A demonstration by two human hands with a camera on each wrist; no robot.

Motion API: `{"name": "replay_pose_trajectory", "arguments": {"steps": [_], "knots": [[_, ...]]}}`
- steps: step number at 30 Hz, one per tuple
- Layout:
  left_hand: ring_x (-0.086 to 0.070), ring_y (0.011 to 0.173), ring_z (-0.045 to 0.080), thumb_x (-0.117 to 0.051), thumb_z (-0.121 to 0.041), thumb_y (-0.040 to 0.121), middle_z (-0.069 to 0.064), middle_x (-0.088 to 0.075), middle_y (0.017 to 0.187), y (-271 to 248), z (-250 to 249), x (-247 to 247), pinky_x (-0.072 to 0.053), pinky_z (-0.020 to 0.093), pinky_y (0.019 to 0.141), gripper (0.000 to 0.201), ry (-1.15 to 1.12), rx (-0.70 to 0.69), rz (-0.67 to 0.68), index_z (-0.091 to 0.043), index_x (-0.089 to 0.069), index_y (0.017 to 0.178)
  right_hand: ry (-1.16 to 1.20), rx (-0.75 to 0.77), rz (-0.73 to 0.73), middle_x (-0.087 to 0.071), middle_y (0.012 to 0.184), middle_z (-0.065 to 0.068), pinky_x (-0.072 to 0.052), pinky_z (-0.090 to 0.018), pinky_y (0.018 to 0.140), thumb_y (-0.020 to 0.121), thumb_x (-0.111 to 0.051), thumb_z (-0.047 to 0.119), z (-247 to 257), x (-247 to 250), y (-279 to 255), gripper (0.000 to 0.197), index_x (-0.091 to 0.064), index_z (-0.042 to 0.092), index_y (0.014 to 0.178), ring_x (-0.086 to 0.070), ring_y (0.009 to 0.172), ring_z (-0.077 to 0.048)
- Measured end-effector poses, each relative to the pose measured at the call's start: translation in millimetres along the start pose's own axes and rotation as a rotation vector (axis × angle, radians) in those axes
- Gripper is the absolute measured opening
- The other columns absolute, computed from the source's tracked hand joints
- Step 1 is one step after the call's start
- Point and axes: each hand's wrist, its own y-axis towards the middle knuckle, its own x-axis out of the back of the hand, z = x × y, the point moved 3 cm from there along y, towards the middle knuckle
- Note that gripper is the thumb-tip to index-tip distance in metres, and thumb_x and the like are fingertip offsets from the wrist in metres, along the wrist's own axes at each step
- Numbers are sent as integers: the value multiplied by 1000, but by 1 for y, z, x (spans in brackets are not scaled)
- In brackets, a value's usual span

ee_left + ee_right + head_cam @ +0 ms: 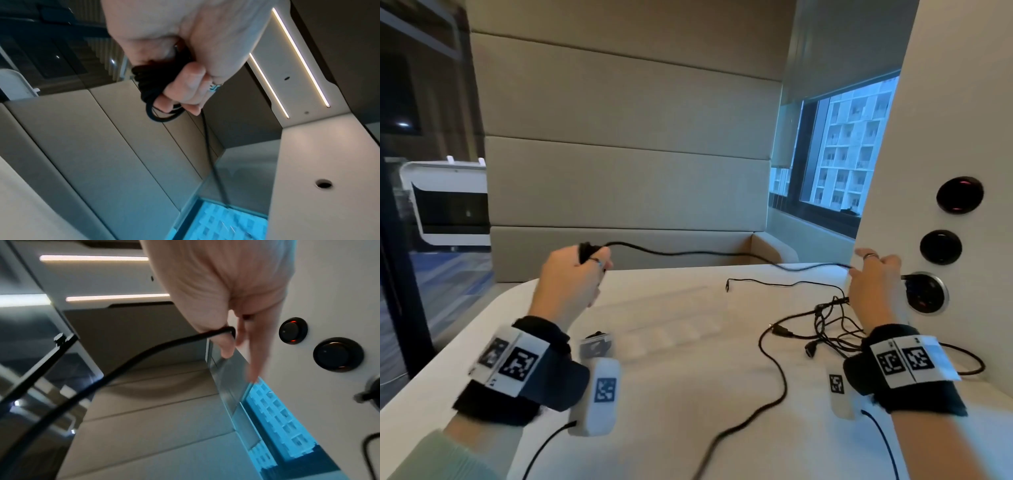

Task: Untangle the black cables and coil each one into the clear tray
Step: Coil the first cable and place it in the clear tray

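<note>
My left hand (571, 274) is raised above the table's far left and grips a small coil of black cable (152, 87) in its curled fingers. From the coil one strand of that cable (688, 253) runs taut to the right, where my right hand (873, 284) pinches it between thumb and fingers (228, 344). The clear tray (671, 318), with several compartments, lies on the table between my hands. A tangle of black cables (825, 325) lies on the table under my right hand, with one loose plug end (727, 284) pointing left.
A white wall panel on the right carries two round black switches (960, 195) and a socket (924, 293) with a plug in it. A padded bench back (626, 171) stands behind the table. The table's rounded edge (482, 308) drops off at left.
</note>
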Motion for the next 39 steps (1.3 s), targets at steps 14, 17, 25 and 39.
{"name": "replay_pose_trajectory", "arguments": {"steps": [14, 17, 25, 39], "knots": [[-25, 28, 6, -46, -22, 89, -5, -34, 42, -51, -23, -64, -42, 19, 48, 29, -620, 260, 632, 2, -61, 84, 589, 550, 387, -58, 70, 8, -45, -37, 68, 101, -35, 25, 134, -53, -108, 19, -53, 23, 107, -55, 66, -11], [-24, 25, 6, -45, -31, 82, -1, -37, 41, -55, -30, -63, -42, 20, 46, 39, -680, 263, 751, 2, -65, 80, 601, 588, 277, -52, 66, 11, -40, -35, 62, 99, -36, 34, 131, -50, -104, 6, -41, 33, 99, -51, 62, -8], [-47, 36, 14, -36, -23, 86, 8, -52, 52, -64, -39, -61, -50, 24, 55, 44, -819, 190, 888, 1, -72, 81, 1038, 489, 815, -61, 73, 16, -44, -22, 77, 86, -43, 31, 137, -62, -108, 21, -58, 23, 99, -55, 77, 2], [-62, 78, 2, -35, -28, 98, -3, -67, 82, -35, -19, -52, -41, 11, 71, 18, 222, -446, 336, -18, -49, 105, 408, 858, 549, -45, 57, 13, -36, -18, 59, 95, -51, 26, 137, -32, -101, 18, -58, 23, 79, -45, 56, -5]]}}
